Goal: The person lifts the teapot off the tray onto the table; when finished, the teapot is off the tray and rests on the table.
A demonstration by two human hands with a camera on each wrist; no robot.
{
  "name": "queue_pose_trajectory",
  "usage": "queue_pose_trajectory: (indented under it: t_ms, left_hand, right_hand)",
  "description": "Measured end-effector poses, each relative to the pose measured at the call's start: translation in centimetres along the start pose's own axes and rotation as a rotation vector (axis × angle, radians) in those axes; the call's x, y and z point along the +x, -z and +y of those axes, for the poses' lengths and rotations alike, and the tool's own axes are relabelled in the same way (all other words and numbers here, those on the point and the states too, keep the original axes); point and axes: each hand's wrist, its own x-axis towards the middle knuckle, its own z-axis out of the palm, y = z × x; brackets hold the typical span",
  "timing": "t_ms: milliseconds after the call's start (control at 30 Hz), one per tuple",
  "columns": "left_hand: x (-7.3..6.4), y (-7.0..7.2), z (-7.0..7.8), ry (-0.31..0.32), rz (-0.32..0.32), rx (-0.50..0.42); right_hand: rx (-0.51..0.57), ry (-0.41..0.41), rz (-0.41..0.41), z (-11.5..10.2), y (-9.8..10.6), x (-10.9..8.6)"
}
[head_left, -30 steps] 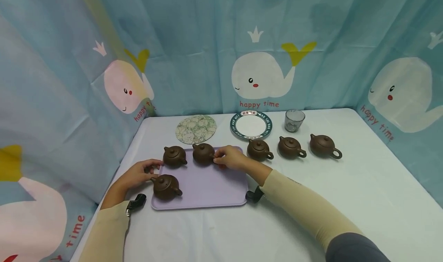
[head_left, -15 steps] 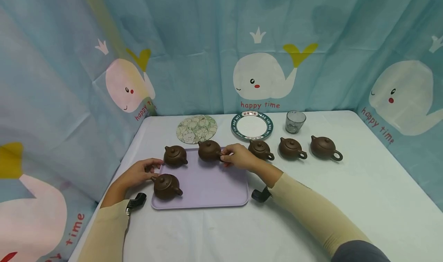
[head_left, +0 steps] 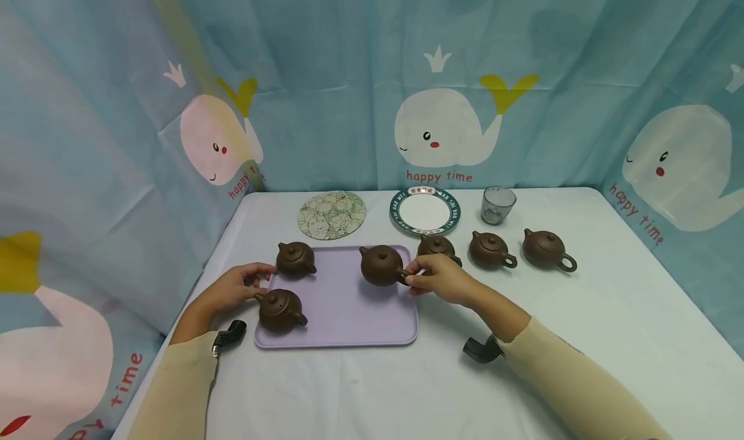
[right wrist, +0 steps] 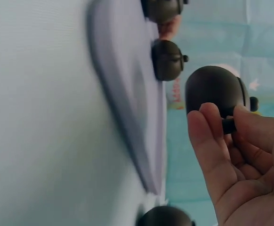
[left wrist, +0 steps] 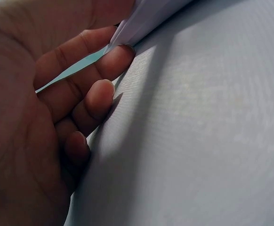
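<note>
My right hand (head_left: 444, 278) pinches the handle of a small brown teapot (head_left: 380, 267) between thumb and fingers. That teapot hangs above the right part of the lilac tray (head_left: 343, 320), and the right wrist view shows the same lifted teapot (right wrist: 214, 89) from the side. At the tray's left edge, my left hand (head_left: 235, 288) holds the rim with thumb and fingertips; in the left wrist view the fingers of that hand (left wrist: 80, 75) are bent at the tray rim (left wrist: 146, 19). A back-left teapot (head_left: 295, 260) and a front-left teapot (head_left: 280, 311) stand on the tray near this hand.
Right of the tray, a teapot (head_left: 433, 245) partly hidden by my right hand, a middle teapot (head_left: 489, 249) and a far-right teapot (head_left: 545, 249) stand in a row. Behind are a round patterned mat (head_left: 331, 215), a green-rimmed plate (head_left: 425, 211) and a glass (head_left: 498, 205).
My right hand has lifted the teapot off the tray's back and carried it rightward, to above the tray's right side. The left hand keeps its place at the tray's edge.
</note>
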Motion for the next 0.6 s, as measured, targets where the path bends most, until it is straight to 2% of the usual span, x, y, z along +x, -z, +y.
queue_pose_trajectory:
  t_ms: [367, 600]
  left_hand:
    - [0.1, 0.1, -0.3, -0.005, -0.006, 0.018]
    - [0.1, 0.1, -0.2, -0.023, -0.001, 0.009]
  right_hand:
    - [-0.015, 0.006, 0.020, 2.9, 1.5, -5.9]
    - [-0.007, -0.002, 0.043, 3.8, 2.7, -8.2]
